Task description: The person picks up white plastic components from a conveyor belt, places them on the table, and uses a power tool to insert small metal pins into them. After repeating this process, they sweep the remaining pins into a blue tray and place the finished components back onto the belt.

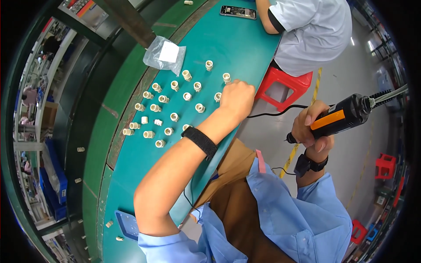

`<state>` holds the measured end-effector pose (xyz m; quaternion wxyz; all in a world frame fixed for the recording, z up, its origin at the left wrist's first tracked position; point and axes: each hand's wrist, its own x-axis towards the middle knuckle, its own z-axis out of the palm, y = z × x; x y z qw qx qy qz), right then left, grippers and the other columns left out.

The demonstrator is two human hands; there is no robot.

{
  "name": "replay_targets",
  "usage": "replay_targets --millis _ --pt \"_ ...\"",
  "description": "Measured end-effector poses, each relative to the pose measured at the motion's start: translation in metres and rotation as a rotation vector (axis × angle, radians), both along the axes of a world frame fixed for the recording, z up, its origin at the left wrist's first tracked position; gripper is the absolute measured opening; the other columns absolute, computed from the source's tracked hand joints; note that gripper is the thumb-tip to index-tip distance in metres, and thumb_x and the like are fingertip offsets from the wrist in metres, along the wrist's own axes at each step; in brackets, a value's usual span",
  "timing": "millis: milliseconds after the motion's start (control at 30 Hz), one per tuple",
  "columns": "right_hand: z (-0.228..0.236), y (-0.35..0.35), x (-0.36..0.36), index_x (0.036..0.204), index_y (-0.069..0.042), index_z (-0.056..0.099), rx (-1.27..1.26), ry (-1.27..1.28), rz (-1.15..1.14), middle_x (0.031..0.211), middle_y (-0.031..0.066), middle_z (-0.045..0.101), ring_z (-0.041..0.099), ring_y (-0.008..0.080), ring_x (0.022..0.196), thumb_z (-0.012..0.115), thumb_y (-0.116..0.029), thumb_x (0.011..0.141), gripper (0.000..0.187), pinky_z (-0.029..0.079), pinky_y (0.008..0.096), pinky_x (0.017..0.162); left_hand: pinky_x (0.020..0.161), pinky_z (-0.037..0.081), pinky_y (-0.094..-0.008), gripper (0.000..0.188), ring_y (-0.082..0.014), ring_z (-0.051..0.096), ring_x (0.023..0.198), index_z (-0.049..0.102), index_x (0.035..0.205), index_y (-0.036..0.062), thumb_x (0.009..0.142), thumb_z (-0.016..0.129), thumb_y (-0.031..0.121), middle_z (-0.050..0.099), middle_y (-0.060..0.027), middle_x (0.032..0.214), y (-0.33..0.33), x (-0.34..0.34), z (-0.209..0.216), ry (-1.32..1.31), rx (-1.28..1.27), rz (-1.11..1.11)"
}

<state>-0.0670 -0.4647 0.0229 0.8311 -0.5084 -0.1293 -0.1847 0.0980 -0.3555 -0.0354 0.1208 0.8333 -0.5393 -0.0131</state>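
R hand on driver, L hand over parts

Nearest: R hand wrapped round the driver, held off the table's R edge, above the floor. Driver: black body, orange band, thin tip pointing L & slightly down, leads out the top end; mid-grip hidden by fingers. L hand, strap on wrist, is curled at the table edge; fingertips hidden behind its back, so can't tell if it grips anything. 1 part sits right by its knuckles; another is partly covered by it.

Approx. 20 parts spread over the table: small, cream, short cylinders, most upright w/ open tops; insides too small to make out. 1 more part-hidden by L forearm. Blue tray partly behind L arm.

Farther: clear bag w/ white label, phone, co-worker on red stool, head cut off by frame.
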Motion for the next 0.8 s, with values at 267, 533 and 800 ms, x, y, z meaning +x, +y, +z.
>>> replay_targets --millis 267,533,800 --pt "-0.001 -0.005 0.002 0.087 -0.003 0.051 0.013 0.020 -0.031 0.049 -0.0008 0.047 0.042 0.0066 0.038 0.083 -0.031 0.062 0.050 0.033 0.0195 0.037 0.072 0.047 -0.0402 0.010 -0.0311 0.059 0.078 0.061 0.069 0.0017 0.061 0.057 -0.002 0.062 -0.0151 0.075 0.000 0.001 -0.009 -0.044 -0.011 -0.007" --pt "0.003 0.005 0.001 0.086 -0.003 0.050 0.035 0.050 -0.076 0.048 -0.0022 0.045 0.041 0.0056 0.037 0.083 -0.033 0.061 0.051 0.031 0.0193 0.037 0.074 0.047 -0.0394 0.011 -0.0302 0.059 0.080 0.061 0.072 0.0020 0.062 0.058 -0.001 0.061 -0.0143 0.076 0.000 -0.001 -0.005 -0.040 0.018 -0.016" --pt "0.004 -0.001 -0.006 0.085 -0.004 0.050 -0.022 0.047 -0.077 0.048 -0.0030 0.044 0.040 0.0050 0.037 0.083 -0.036 0.061 0.053 0.030 0.0191 0.037 0.081 0.045 -0.0357 0.016 -0.0262 0.058 0.092 0.065 0.082 0.0051 0.067 0.059 0.004 0.063 -0.0116 0.086 0.004 0.000 0.003 -0.066 0.124 -0.017"
